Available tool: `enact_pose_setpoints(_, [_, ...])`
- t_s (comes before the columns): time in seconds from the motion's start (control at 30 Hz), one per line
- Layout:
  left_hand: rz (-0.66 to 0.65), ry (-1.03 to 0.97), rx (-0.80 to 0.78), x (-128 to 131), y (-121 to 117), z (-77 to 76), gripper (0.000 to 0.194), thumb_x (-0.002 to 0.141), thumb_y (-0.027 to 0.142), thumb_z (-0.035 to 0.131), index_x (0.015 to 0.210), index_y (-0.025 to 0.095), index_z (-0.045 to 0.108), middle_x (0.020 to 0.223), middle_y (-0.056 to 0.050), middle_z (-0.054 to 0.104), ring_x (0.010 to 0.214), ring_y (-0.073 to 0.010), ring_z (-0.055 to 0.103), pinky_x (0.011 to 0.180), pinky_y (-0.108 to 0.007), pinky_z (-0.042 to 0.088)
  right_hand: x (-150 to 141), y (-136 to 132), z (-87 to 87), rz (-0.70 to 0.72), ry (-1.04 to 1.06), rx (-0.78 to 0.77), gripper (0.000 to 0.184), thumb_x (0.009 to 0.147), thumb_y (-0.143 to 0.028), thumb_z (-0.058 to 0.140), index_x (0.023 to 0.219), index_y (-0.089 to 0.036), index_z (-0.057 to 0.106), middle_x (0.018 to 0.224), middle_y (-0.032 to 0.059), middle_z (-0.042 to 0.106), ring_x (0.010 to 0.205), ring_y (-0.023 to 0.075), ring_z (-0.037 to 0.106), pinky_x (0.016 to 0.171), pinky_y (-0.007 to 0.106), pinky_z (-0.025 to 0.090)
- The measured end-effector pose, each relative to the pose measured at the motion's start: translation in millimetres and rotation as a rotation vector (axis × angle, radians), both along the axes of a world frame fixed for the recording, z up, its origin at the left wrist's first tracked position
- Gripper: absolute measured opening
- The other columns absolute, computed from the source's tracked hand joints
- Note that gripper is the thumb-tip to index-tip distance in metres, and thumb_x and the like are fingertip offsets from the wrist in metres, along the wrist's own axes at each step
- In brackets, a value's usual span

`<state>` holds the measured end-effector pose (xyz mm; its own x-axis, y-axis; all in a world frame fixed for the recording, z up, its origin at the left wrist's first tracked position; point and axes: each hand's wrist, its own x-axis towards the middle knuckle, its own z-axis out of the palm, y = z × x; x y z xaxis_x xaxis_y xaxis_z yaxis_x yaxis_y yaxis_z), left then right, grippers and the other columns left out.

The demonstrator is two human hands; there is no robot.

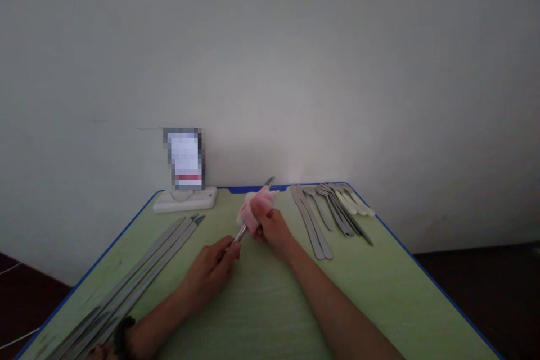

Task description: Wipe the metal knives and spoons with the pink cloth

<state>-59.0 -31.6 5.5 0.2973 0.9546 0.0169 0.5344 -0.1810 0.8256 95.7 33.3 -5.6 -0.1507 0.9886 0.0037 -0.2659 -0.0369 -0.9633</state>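
L to R on the green table (270, 304): three metal knives (145, 267) lie near left, approx. parallel; far left, a phone (185, 158) (screen pixelated) stands at a white base (185, 201). Left hand (215, 261) grips near end of a shiny metal utensil (240, 233), mid-table, slanting far & right, its middle wrapped w/ a pink-and-white cloth (252, 214). Right hand (272, 228) is closed on the cloth. Far right: 2 flat metal pcs (310, 222), then spoons (337, 214) & white-handled pcs (348, 202).

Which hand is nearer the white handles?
Right: your right hand, on the cloth, is left of the white handles; your left hand is farther left, holding a metal utensil.
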Motion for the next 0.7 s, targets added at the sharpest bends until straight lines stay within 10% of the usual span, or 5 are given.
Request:
enact_pose_setpoints(0.13, [0.014,0.232,0.140,0,1,-0.9,0.033,0.094,0.039,0.027,0.081,0.020,0.051,0.053,0.003,0.053,0.048,-0.0149,0.053,0.049,-0.023,0.035,-14,-9,-0.2,0.082,-0.111,-0.002,0.038,0.067,-0.051,0.066,0.054,-0.018,0.051,0.040,-0.0064,0.042,0.035,0.0064,0.033,0.037,0.021,0.023])
enact_pose_setpoints(0.33, [-0.111,0.757,0.285,5,-8,4.3,0.032,0.096,0.028,0.027,0.098,0.018,0.057,0.072,-0.008,0.071,0.066,-0.0248,0.069,0.061,-0.032,0.047,-8,1,7.7,-0.329,0.190,-0.195,0.031,0.067,-0.047,0.060,0.057,-0.020,0.048,0.040,-0.0081,0.038,0.034,0.0071,0.032,0.034,0.021,0.022])
enact_pose_setpoints(0.53, [-0.137,0.751,0.382,10,-14,4.5,0.035,0.097,0.028,0.027,0.111,0.017,0.057,0.088,-0.011,0.073,0.079,-0.0277,0.070,0.073,-0.041,0.052,15,12,15.6,-0.565,0.486,-0.254,0.020,0.068,-0.042,0.057,0.069,-0.022,0.051,0.050,-0.0082,0.049,0.043,0.0095,0.046,0.039,0.020,0.034])
enact_pose_setpoints(0.7, [-0.091,0.617,0.257,7,-11,5.2,0.033,0.097,0.028,0.027,0.111,0.017,0.055,0.092,-0.009,0.074,0.082,-0.0241,0.070,0.073,-0.034,0.051,16,13,11.4,-0.577,0.340,-0.268,0.024,0.072,-0.045,0.054,0.069,-0.022,0.052,0.051,-0.0070,0.049,0.043,0.0096,0.045,0.040,0.020,0.035])
